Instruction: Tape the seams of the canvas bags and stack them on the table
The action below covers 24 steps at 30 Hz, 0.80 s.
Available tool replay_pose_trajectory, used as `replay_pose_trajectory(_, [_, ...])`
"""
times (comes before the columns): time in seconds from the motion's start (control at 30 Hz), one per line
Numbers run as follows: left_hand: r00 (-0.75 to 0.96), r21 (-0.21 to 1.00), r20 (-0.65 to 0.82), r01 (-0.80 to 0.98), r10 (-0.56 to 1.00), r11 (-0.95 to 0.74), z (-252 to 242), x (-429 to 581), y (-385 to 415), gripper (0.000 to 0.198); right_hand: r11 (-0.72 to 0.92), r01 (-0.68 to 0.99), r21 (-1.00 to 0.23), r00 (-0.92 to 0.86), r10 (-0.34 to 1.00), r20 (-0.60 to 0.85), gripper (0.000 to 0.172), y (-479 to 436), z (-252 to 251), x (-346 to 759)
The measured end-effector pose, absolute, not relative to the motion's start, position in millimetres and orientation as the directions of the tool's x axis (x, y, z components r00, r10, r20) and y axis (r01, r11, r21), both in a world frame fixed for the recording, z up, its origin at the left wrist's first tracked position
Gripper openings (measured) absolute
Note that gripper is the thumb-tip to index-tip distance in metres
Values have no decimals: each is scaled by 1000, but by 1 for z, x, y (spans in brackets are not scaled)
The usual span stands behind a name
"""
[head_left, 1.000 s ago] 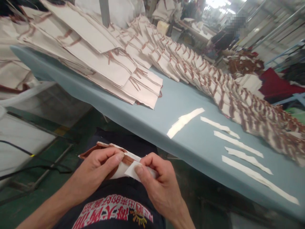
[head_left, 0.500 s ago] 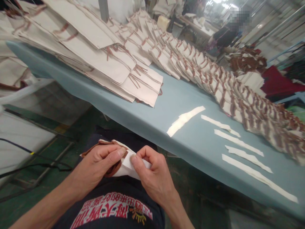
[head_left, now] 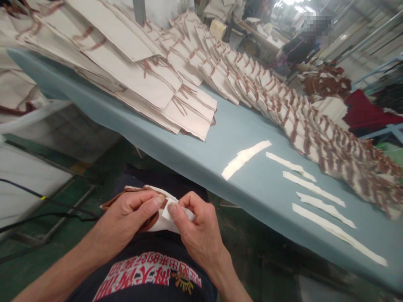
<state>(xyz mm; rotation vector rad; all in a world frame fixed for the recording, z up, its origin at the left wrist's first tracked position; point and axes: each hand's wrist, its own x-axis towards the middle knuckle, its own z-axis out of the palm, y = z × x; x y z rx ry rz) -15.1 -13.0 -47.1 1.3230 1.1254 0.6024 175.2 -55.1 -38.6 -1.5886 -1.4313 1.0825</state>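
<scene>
Over my lap, my left hand (head_left: 134, 216) is closed on a folded cream fabric piece with brown trim (head_left: 163, 225), thumb on top. My right hand (head_left: 200, 224) pinches a small white strip (head_left: 188, 214) between thumb and fingers. The strip lies against the cream fabric, close to my left thumb. My fingers hide part of both, so I cannot tell whether the strip is attached.
Along the blue-covered table (head_left: 201, 157) lie a short stack of white strips (head_left: 245, 160) and several single strips (head_left: 315, 188). Cream fabric pieces with brown ties (head_left: 126, 79) are piled at left. A long overlapping row (head_left: 252, 79) runs behind. A person (head_left: 296, 50) is far back.
My right hand has shifted slightly left, and its thumb now sits nearer my left thumb on the white strip. My left hand stays nearly in place.
</scene>
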Motion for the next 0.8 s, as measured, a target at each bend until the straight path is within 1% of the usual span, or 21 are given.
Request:
replay_pose_trajectory(0.2, [354, 959, -235, 236, 905, 157, -46, -16, -14, 50, -30, 522, -853, 111, 993, 33, 33, -55, -44, 168])
replay_pose_trajectory(0.37, [331, 960, -260, 190, 907, 206, -56, -17, -18, 48, -18, 545, -838, 114, 992, 53, 34, -56, -50, 164])
replay_pose_trajectory(0.5, [309, 953, -292, 168, 905, 250, -62, -16, -21, 49, 30, 627, -779, 127, 982, 139, 33, -58, -55, 159])
replay_pose_trajectory(0.6, [290, 952, -302, 151, 908, 268, -63, -14, -20, 52, 68, 657, -750, 140, 968, 210, 33, -59, -60, 156])
replay_pose_trajectory(0.67, [281, 952, -297, 157, 912, 262, -62, -13, -20, 52, 68, 656, -752, 142, 967, 211, 33, -58, -63, 154])
replay_pose_trajectory(0.8, [265, 954, -282, 180, 922, 240, -64, -16, -18, 45, 41, 625, -779, 142, 976, 165, 34, -57, -66, 153])
